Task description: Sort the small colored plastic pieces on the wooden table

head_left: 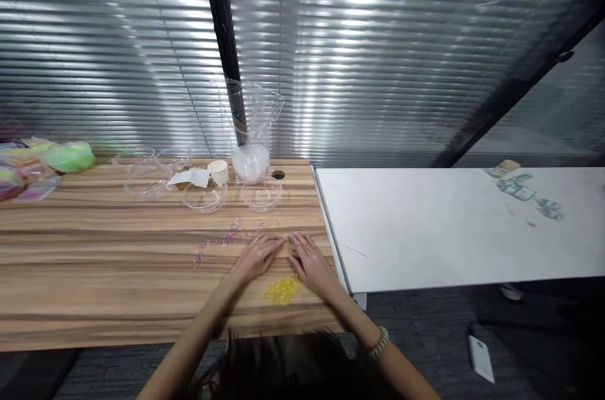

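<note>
The fingertips of the left hand (259, 255) and the right hand (310, 261) are brought near each other, palms down, over the wood-grained brown tabletop (127, 236). A small patch of tiny green pieces (287, 239) is seen between the two sets of fingertips; whether any piece is pinched by either hand cannot be told, since the fingers are too small in view and cover what lies beneath them. Just below the right hand, towards the body, a loose pile of tiny yellow tube-like pieces (283, 290) is spread on the wood. To the left of the hands, a broken trail of tiny pink and purple pieces (231, 232) is scattered. A pale banded bracelet (379, 344) is worn on the right forearm.

Farther back, two round clear plastic bowls (261, 194) are set side by side, with a white paper cup (218, 172) placed behind the left one. A clear plastic bag with a rounded white lower part (250, 164) is stood behind the right one. More transparent round containers (147, 181) are grouped to the left. On the adjoining white table (416, 223), a thin reddish strand (352, 249) is laid near the seam.
</note>
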`<state>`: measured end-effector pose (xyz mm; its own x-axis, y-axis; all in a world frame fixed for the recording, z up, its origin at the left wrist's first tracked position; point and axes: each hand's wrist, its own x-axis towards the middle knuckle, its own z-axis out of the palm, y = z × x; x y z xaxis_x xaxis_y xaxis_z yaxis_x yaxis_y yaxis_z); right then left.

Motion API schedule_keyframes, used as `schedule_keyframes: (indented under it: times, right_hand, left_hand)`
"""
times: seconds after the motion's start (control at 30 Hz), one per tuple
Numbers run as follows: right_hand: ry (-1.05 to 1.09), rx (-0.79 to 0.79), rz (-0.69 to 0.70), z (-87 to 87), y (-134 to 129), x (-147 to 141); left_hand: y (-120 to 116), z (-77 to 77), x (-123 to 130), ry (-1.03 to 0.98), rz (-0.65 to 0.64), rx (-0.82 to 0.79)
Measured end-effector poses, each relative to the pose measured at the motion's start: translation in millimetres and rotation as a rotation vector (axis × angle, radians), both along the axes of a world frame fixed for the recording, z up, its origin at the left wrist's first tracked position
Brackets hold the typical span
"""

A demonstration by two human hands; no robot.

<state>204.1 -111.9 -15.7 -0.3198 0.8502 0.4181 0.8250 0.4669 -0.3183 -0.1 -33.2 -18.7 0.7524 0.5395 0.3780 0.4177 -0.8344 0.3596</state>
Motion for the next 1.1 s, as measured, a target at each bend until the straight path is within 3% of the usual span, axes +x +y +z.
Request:
schedule_keyframes:
  times: [0.23, 0.4, 0.5, 0.7, 0.9, 1.1]
  right_hand:
    - [-0.024, -0.023, 0.065, 4.1, 7.1, -2.2]
    - [0.081, -0.023, 0.125, 5.3, -0.9, 2.8]
    - [0.137, -0.020, 0.083, 3.3, -1.8, 5.1]
    - [0.108, -0.038, 0.129, 1.8, -1.2, 4.3]
    - [0.081, -0.073, 0.107, 6.7, 2.6, 1.9]
    - [0.071, -0.038, 0.167, 11.3, 0.4, 0.3]
  left_hand:
    - [-6.5, 2.4, -2.3, -0.047, 0.087, -0.063]
    - [-7.3, 9.2, 3.7, -0.007, 0.026, -0.080]
    - [-8.8, 8.7, 5.4, 0.014, 0.014, -0.081]
    - [-11.4, 6.7, 0.4, 0.015, 0.080, -0.087]
    - [-8.8, 12.0, 1.5, 0.030, 0.017, -0.065]
    - [-7.6, 4.0, -2.7, -0.001, 0.038, -0.022]
